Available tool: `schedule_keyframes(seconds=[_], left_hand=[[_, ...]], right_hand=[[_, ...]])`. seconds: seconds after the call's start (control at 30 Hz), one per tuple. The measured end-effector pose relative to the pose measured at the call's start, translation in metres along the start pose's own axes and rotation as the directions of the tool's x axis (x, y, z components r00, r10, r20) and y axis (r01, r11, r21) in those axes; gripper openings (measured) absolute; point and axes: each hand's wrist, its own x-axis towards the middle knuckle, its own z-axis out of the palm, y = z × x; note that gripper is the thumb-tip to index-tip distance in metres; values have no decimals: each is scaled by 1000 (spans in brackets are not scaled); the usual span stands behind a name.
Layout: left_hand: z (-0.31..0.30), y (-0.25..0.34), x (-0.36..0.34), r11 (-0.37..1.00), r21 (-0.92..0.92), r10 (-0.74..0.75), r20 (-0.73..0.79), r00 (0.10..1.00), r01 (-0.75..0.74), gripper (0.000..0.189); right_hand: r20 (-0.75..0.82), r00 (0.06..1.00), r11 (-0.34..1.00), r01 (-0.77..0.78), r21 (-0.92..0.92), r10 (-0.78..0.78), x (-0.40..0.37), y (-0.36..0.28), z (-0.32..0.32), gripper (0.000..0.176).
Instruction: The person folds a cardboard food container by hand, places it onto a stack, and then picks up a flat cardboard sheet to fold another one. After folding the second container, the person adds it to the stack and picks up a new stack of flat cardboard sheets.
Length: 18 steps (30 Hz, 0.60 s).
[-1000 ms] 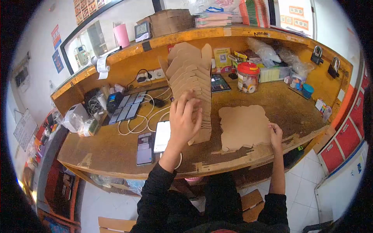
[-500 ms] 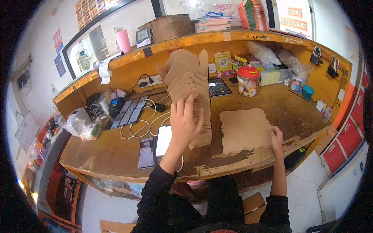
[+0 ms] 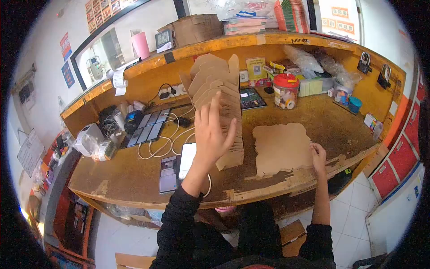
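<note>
A tall stack of nested brown cardboard boxes (image 3: 210, 78) stands on the desk, flaps flaring at its top. In front of it is my left hand (image 3: 209, 134), its fingers stretched and the thumb spread away, overlapping the stack in this view. To the right, flat brown cardboard sheets (image 3: 282, 150) with cut, wavy edges lie in a pile close to the desk's front edge. My right hand (image 3: 318, 158) is at the pile's right edge, with its fingers curled round that side.
Two phones (image 3: 169, 174) (image 3: 187, 158) lie left of the stack, near white charging cables (image 3: 166, 142) and a row of phones (image 3: 150, 127). Behind the sheets are a red-lidded jar (image 3: 285, 92) and a tablet (image 3: 252, 98). The wooden desk (image 3: 121, 172) has a worn front edge.
My left hand's fingers have straightened and spread, with the thumb further from them. My right hand stays at the edge of the flat sheets.
</note>
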Motion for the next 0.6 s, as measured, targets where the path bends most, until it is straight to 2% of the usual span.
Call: schedule_keyframes(seconds=[0.1, 0.17, 0.2, 0.37, 0.43, 0.53, 0.6], left_hand=[[2, 1, 1, 998, 46, -40, 12, 999, 39, 49], [4, -1, 1, 997, 63, -43, 1, 999, 42, 49], [5, -2, 3, 998, 40, -50, -14, 999, 50, 46], [1, -2, 12, 998, -17, -55, -7, 998, 55, 34], [-1, 0, 15, 984, 172, 72, -118, 990, -51, 29], [-1, -4, 14, 976, 184, 132, -91, 987, -114, 28], [-2, -4, 14, 974, 192, 142, -99, 985, -121, 30]], right_hand=[[-33, 998, 999, 44, -7, -44, 0, 1, 1, 17], [-26, 1000, 1000, 3, -7, -3, -1, -1, 1, 16], [-20, 999, 999, -37, -6, 37, -1, -1, 1, 15], [-10, 999, 999, -47, -11, 47, 0, 2, 1, 15], [-15, 998, 997, -55, -47, 55, 0, -4, 0, 15], [-20, 999, 1000, -27, -8, 27, -1, -2, 1, 16], [-32, 999, 998, -22, -53, 20, -1, 4, 2, 16]])
